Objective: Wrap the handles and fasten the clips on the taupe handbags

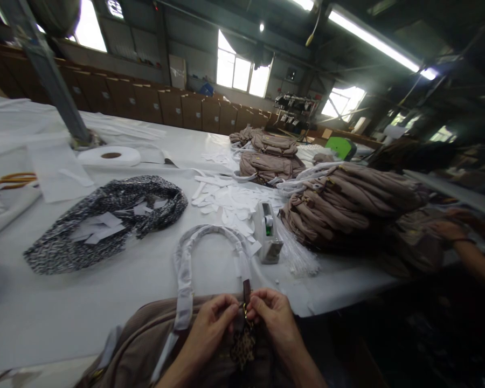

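Observation:
A brown handbag lies at the table's front edge, its handles wrapped in white material and standing up in an arch. My left hand is closed in a pinch beside the gold clasp; what its fingertips hold is too small to make out. My right hand pinches the gold clasp from the other side, just below a dark brown strap tab. From the clasp hangs a patterned, cut-out bag charm in front of the bag.
A tape dispenser stands ahead, with white paper pieces and clear plastic fasteners around it. Brown bags are piled to the right, where another person's hand rests. Black-and-white cloth and a white roll lie left.

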`<state>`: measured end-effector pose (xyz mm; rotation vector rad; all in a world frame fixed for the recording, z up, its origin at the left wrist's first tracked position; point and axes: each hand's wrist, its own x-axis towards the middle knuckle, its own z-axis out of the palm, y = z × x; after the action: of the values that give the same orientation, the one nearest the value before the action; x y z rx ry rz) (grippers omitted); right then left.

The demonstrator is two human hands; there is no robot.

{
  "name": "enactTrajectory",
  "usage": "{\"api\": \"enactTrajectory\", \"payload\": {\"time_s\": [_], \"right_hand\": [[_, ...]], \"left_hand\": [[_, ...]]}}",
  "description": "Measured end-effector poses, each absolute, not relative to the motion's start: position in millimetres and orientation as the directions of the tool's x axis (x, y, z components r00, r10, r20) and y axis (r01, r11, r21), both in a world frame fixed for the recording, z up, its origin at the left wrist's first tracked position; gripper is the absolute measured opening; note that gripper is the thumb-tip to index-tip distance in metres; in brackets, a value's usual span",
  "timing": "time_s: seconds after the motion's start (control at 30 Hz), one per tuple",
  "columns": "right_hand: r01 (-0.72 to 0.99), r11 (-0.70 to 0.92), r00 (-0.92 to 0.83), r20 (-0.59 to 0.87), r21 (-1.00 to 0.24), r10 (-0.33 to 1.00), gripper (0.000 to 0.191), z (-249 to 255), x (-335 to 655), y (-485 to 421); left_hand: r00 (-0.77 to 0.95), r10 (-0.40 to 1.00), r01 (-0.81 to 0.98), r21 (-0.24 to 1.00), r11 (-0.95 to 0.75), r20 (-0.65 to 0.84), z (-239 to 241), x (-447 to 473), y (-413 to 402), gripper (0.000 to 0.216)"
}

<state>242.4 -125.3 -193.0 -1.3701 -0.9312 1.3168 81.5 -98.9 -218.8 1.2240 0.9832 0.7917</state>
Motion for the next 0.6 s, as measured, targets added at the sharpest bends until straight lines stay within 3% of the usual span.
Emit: {"api": "enactTrajectory", "payload": {"time_s": [0.2,0.6], "right_hand": [[0.178,-0.142,0.113,-0.123,-0.974,0.986,0.018,-187,232,-127],[0.245,-0.127,0.085,-0.109,-0.961,0.990,0.017,-188,230,-129]], "left_hand": [[0.454,0.880,0.023,0.989,0.145,-0.139,-219,82,-100,0.031],[0.442,0.884,0.027,0.987,0.158,-0.154,-219,83,-101,0.032]]}}
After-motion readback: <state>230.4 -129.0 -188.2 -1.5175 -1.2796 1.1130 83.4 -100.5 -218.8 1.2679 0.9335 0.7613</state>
